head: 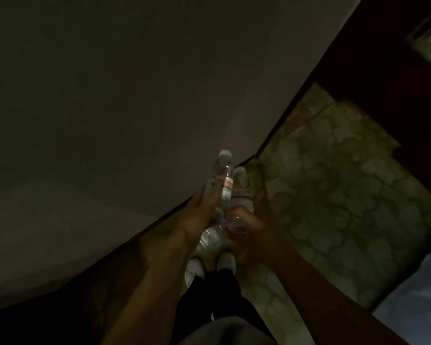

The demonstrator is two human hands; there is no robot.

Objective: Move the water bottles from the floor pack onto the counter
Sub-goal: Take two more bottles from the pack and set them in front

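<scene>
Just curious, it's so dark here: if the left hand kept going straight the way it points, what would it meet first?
Probably the pale counter. The left hand, gripping a water bottle, points up toward its edge with nothing visible between, though depth is hard to judge in this light.

counter (pixel 110 108) left, floor (pixel 334 195) right, two bottles (pixel 222 180) between, in hands (pixel 199 217)

Bare forearms (pixel 157 282) here, no sleeves in sight; black trousers (pixel 209 297) below, white shoes (pixel 225 260) peeking out at the toes, and a grey top (pixel 224 329) along the bottom edge.
</scene>
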